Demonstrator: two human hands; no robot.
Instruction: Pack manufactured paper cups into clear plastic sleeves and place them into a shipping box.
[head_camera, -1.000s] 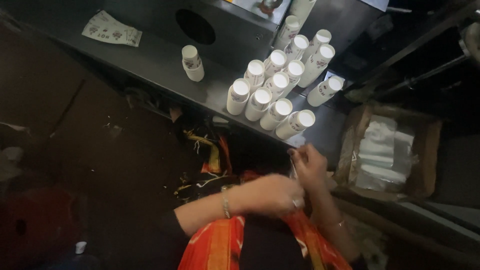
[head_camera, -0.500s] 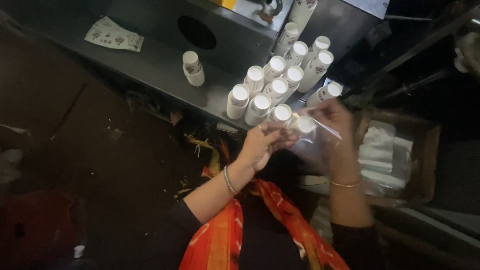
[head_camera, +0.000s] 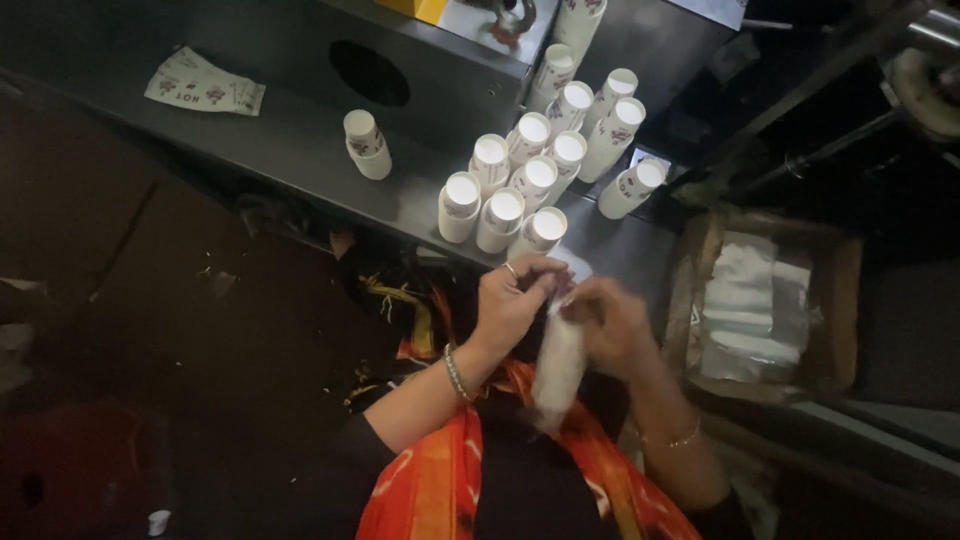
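Fingers (head_camera: 540, 275) of left hand (head_camera: 510, 305): curled, tips pinching top of cup stack (head_camera: 558, 365). Fingers (head_camera: 590, 300) of right hand (head_camera: 615, 325): curled round upper part of same stack, gripping it from the other side. Both hands meeting at stack's top end, touching or nearly so; exact contact between them not discernible, motion blur.

Cup stack: white, in clear wrap, hanging tilted downward from hands, over lap, just in front of desk (head_camera: 300, 150) edge. Lower end blurred.

Left wrist: beaded bracelet (head_camera: 456, 372). Ring on one left finger. Right wrist: thin bangle (head_camera: 685, 438). Orange cloth (head_camera: 430, 480) below forearms.

On desk, just beyond hands: cluster of white cup stacks (head_camera: 530, 185), lids or bases toward camera, packed touching one another. One single stack (head_camera: 366, 145) apart, to the left of cluster. One stack (head_camera: 632, 187) leaning at right of cluster. Printed paper (head_camera: 205, 85) at far left of desk. Round hole (head_camera: 368, 72) in desk surface behind single stack.

Right of hands: open cardboard box (head_camera: 835, 300) holding white wrapped sleeves (head_camera: 750, 310). Floor at left dark, scattered debris.
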